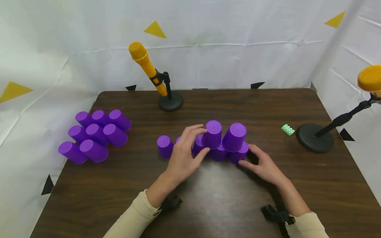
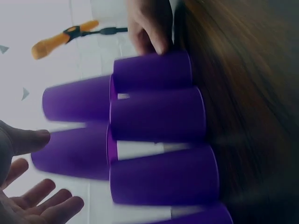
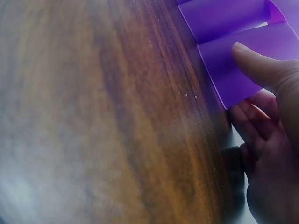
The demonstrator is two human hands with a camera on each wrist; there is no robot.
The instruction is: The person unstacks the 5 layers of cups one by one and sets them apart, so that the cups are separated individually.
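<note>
Upside-down purple cups stand in a row at the middle of the table, two more resting on top at the right part. My left hand (image 1: pixel 185 157) is beside the left upper cup (image 1: pixel 213 134), fingers spread; in the left wrist view the fingers (image 2: pixel 58 207) are apart from it and the thumb lies close to its base. To its right is the other upper cup (image 1: pixel 235 136). My right hand (image 1: pixel 265 167) holds the rightmost lower cup (image 1: pixel 239 153), its thumb (image 3: pixel 257 65) on the front and fingers around the outer side. The left hand hides part of the row.
Several purple cups (image 1: pixel 94 150) stand grouped at the left of the table (image 1: pixel 208 205). A yellow microphone (image 1: pixel 146 64) on a black stand is at the back, another yellow microphone (image 1: pixel 370 78) at the right. A mint-green toy brick (image 1: pixel 287 129) lies near the right stand.
</note>
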